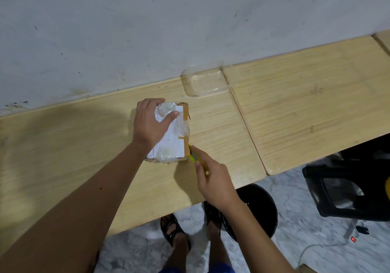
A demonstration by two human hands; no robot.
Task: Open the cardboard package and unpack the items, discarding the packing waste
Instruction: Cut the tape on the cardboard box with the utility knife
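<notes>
A small cardboard package (176,144), wrapped in clear tape with a white label on top, lies on the wooden table (211,125). My left hand (150,122) presses down flat on its top, fingers spread over the far end. My right hand (211,177) grips a yellow-green cutter (195,160) whose tip touches the package's near right corner, at the taped edge. The package is closed.
A clear plastic tray (203,81) sits against the wall behind the package. A black round bin (259,211) stands on the floor under the table's front edge, beside my feet in sandals. A black stool (348,188) and a power strip (354,233) are at the right.
</notes>
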